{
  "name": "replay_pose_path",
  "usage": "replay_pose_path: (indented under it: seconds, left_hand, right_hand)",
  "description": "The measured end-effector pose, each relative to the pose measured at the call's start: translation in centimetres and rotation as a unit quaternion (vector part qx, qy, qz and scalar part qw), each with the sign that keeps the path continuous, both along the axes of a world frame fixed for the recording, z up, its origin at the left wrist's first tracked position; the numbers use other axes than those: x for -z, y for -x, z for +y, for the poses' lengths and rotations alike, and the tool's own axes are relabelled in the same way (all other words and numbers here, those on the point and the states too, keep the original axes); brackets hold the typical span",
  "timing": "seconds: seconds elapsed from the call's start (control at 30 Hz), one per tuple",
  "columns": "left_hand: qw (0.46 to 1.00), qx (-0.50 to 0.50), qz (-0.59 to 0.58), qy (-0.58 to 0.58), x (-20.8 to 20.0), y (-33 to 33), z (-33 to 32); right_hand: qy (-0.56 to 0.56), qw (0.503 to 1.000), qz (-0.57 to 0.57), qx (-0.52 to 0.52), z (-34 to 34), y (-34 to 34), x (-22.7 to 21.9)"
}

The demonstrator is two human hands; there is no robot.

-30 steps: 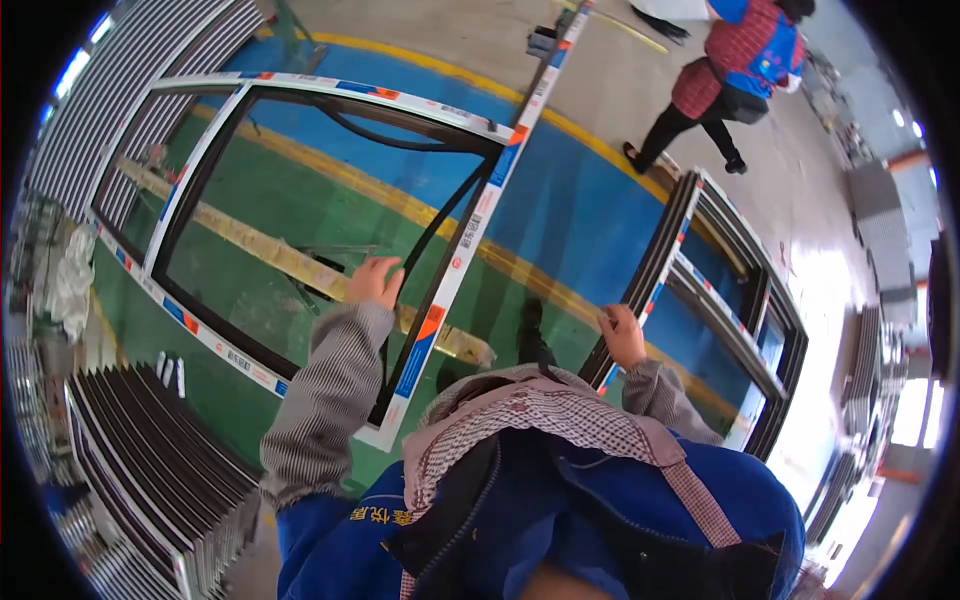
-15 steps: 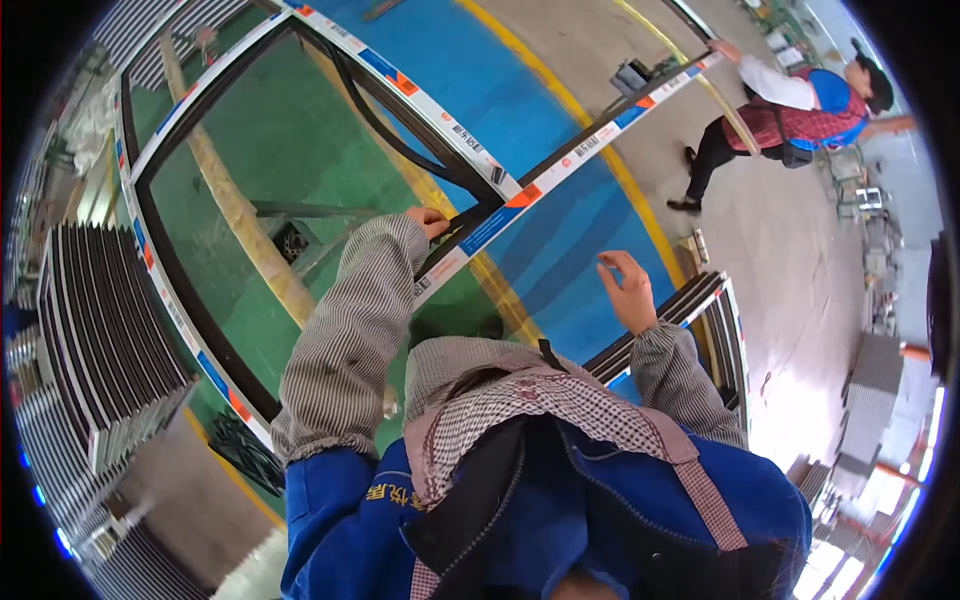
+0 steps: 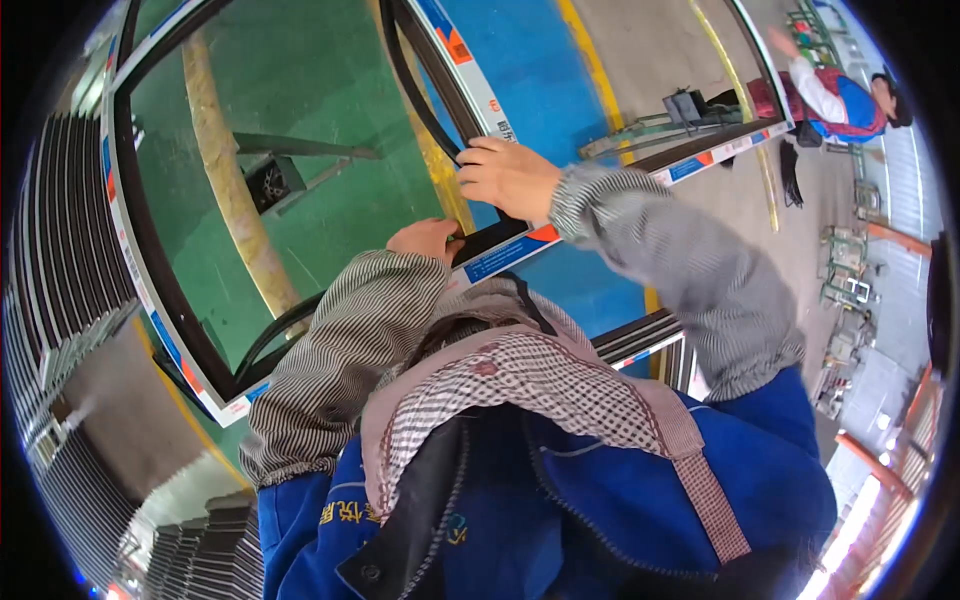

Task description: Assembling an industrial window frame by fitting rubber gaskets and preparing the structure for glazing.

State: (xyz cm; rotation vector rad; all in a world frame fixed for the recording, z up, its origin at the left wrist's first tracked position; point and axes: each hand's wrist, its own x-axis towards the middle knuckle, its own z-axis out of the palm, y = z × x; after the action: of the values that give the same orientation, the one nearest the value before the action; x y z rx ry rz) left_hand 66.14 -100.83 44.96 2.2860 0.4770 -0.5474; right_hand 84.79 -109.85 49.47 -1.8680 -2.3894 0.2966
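The black rubber gasket strip runs from under my right hand up along the inner edge of the window frame, bowing loose above my fingers. My right hand is curled over it at the frame's near corner, pinching it against the dark channel. My left hand sits just below, fingers bent, pressed on the same frame bar; whether it grips the strip I cannot tell. I judge the step to be seating the gasket at this corner. The next move calls for firm thumb pressure while feeding the slack into the groove. Another worker stands well beyond my right hand.
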Motion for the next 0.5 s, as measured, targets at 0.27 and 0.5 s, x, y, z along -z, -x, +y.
replay_pose_path:
  seconds: [0.27,0.5]
  left_hand:
    - [1.000,-0.014,0.000,-0.019,-1.3,0.4,-0.9]
    - [0.994,-0.063,0.082,-0.029,-1.9,-1.4,-2.4]
  right_hand:
    - [0.212,0.904,-0.146,-0.343,7.1,-2.1,0.3]
    - [0.308,0.875,-0.116,-0.354,8.5,-2.3,0.4]
